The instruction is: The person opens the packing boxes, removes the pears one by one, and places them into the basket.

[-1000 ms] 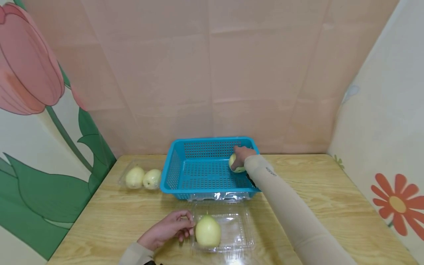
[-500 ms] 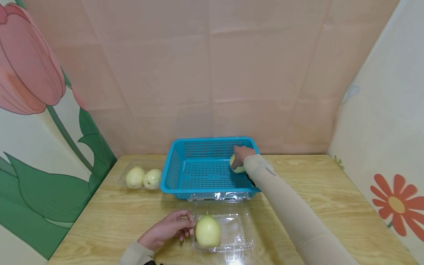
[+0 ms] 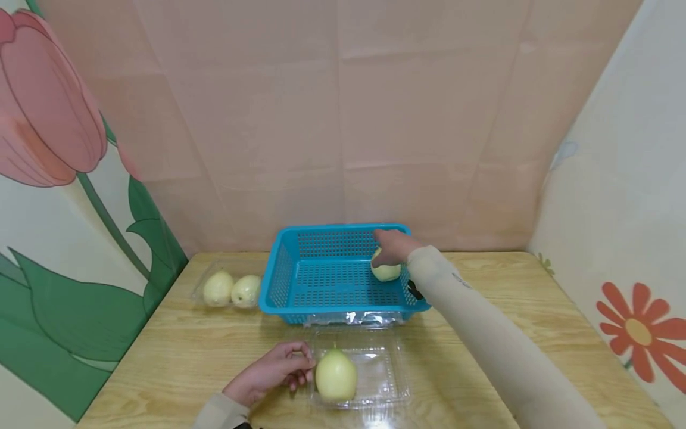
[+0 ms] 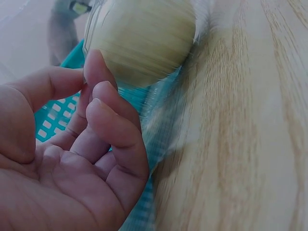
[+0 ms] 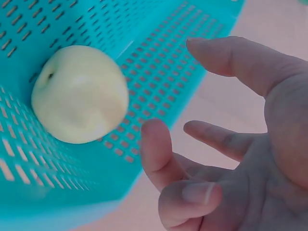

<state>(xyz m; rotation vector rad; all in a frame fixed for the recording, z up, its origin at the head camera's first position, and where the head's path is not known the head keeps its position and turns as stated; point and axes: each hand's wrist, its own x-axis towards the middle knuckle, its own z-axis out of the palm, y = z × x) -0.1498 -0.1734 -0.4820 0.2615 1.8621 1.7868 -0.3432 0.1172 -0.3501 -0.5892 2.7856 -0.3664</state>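
Observation:
My right hand is over the right end of the blue plastic basket, its fingers spread and apart from a pale pear. That pear lies in the basket's corner in the right wrist view. In front of the basket stands a clear plastic clamshell box with its lid folded back. One yellow-green pear sits in its left side, stem up. My left hand pinches the box's left rim between thumb and index finger, as the left wrist view shows; the other fingers are loosely curled.
Left of the basket is another clear plastic box holding two pears. The wooden table meets a pink cloth backdrop behind, with flower-printed panels on both sides.
My right hand has let go of the pear in the basket and moved slightly up and right. The basket's right end shifted a little; my left hand stays on the box rim.

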